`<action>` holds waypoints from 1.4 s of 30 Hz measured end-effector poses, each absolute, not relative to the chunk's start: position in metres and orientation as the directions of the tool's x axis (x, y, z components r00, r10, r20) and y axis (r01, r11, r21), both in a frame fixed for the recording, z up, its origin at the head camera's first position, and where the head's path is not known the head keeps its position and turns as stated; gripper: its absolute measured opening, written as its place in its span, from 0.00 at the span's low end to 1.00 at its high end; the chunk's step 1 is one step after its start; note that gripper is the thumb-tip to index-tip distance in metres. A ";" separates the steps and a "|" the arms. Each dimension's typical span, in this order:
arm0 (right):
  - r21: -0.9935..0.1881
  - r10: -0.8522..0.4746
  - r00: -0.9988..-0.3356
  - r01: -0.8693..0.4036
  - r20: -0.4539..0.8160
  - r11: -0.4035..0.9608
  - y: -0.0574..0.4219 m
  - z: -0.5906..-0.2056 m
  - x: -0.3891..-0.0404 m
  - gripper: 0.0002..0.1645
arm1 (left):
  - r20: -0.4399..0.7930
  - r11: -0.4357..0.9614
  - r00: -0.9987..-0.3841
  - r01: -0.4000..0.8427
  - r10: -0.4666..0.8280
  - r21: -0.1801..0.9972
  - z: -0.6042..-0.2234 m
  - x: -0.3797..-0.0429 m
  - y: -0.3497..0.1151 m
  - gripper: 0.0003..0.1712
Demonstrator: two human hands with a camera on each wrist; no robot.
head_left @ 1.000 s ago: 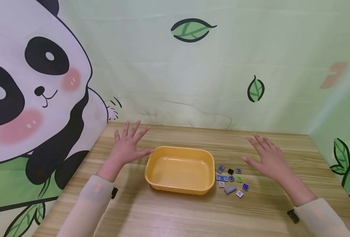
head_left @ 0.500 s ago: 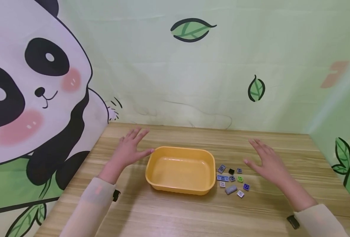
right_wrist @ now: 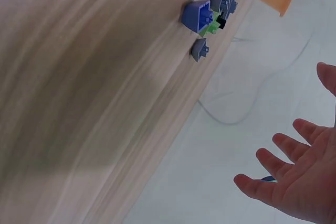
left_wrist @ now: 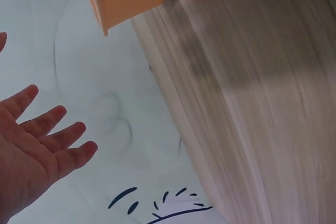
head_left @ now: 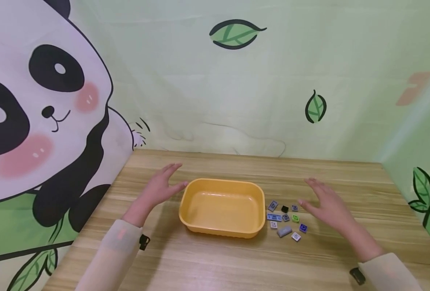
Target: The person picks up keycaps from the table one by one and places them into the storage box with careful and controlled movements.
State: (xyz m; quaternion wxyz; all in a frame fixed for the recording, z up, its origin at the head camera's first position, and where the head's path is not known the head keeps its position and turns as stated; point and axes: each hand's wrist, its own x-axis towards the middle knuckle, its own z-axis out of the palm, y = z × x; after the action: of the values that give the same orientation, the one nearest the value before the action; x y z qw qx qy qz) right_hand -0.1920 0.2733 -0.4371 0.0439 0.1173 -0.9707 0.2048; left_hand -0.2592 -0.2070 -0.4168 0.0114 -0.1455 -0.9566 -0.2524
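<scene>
A yellow-orange plastic basin stands on the wooden table, with nothing inside it. My left hand hovers at the basin's left side, its thumb near the rim and its fingers stretched out. To the right of the basin lie several small toy bricks, among them a lime green brick, a dark blue brick, a black brick and a long light blue brick. Right of these, my right hand is held in the air with extended fingers. Neither hand holds anything.
The wooden table meets a pale green cloth backdrop at its far edge. A printed panda covers the backdrop on the left. A grey brick and a white brick lie nearest the table's front.
Both hands have tipped forward and sunk a little, and their spread fingers have come closer together. The basin and bricks stay where they were on the table.
</scene>
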 end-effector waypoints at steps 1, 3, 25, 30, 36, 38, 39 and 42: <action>-0.394 -0.208 -0.970 -0.242 0.127 0.887 0.273 -0.438 -0.192 0.49 | 0.088 0.821 -0.958 0.279 0.273 0.498 -0.418 -0.259 -0.207 0.43; -0.405 -0.208 -0.971 -0.239 0.120 0.883 0.274 -0.441 -0.191 0.48 | 0.065 0.806 -0.960 0.264 0.271 0.530 -0.420 -0.259 -0.206 0.43; -0.454 -0.225 -0.973 -0.224 0.052 0.862 0.277 -0.461 -0.182 0.36 | -0.081 0.725 -0.960 0.144 0.266 0.673 -0.444 -0.261 -0.205 0.37; -0.470 -0.236 -0.972 -0.213 0.010 0.857 0.278 -0.466 -0.179 0.33 | -0.110 0.688 -0.957 0.110 0.268 0.717 -0.450 -0.262 -0.208 0.36; -0.481 -0.239 -0.970 -0.195 -0.031 0.855 0.280 -0.469 -0.175 0.32 | -0.162 0.642 -0.953 0.043 0.257 0.766 -0.455 -0.262 -0.206 0.37; -0.475 -0.236 -0.971 -0.187 -0.045 0.860 0.280 -0.469 -0.174 0.32 | -0.174 0.624 -0.952 0.021 0.250 0.781 -0.456 -0.262 -0.204 0.37; -0.473 -0.234 -0.971 -0.183 -0.051 0.862 0.281 -0.469 -0.174 0.32 | -0.177 0.611 -0.952 0.013 0.250 0.791 -0.456 -0.261 -0.203 0.36; -0.473 -0.238 -0.969 -0.181 -0.065 0.863 0.282 -0.470 -0.172 0.32 | -0.194 0.574 -0.950 -0.020 0.243 0.818 -0.458 -0.260 -0.201 0.36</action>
State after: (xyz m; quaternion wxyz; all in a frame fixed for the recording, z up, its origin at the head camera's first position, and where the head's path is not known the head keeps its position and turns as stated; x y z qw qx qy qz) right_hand -0.1722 0.2822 -0.4704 -0.0605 0.1088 -0.9631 0.2385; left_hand -0.2597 -0.2008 -0.4579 -0.1439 -0.0638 -0.8755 -0.4569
